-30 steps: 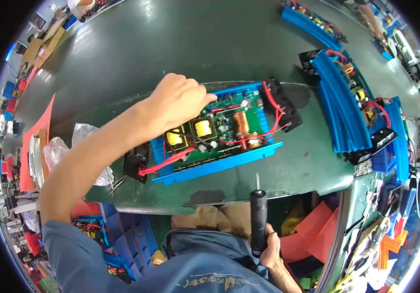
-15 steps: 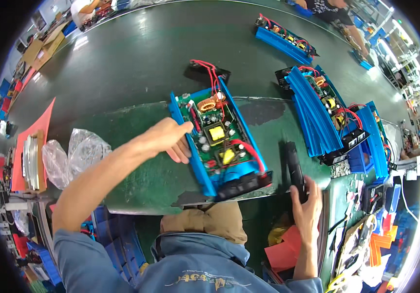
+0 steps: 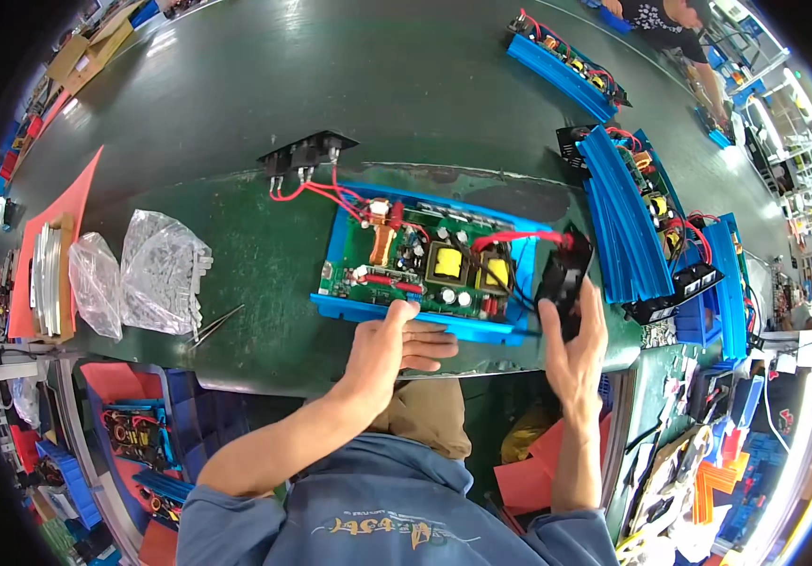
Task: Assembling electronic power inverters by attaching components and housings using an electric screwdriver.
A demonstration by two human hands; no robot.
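Observation:
In front of me a blue metal casing point(image 3: 481, 330) lies sideways on the bench, a green circuit board point(image 3: 368, 253) with coils and yellow-wrapped transformers inside it. My left hand point(image 3: 382, 354) has its thumb on the casing's near rim; its fingers are stretched out along the outside. At the casing's right end, my right hand point(image 3: 576, 354) grips a black end panel point(image 3: 562, 278) between thumb and fingers. A thick red wire joins that panel to the board. Beyond the left end, another black panel point(image 3: 307, 153) with sockets rests on the bench, joined by red wires.
Several blue casings point(image 3: 618, 217) are stacked at the right, beside a blue bin point(image 3: 698, 325). One more casing point(image 3: 562, 75) lies farther back. On the left are clear plastic bags point(image 3: 161, 274), tweezers point(image 3: 217, 324) and an orange-red sheet point(image 3: 57, 236). A co-worker's arm point(image 3: 708, 85) shows far right.
The casing has turned counterclockwise to lie sideways, swinging its socket panel leftward. My left hand moved right along its near side. My right hand left a dark elongated object and now holds the end panel.

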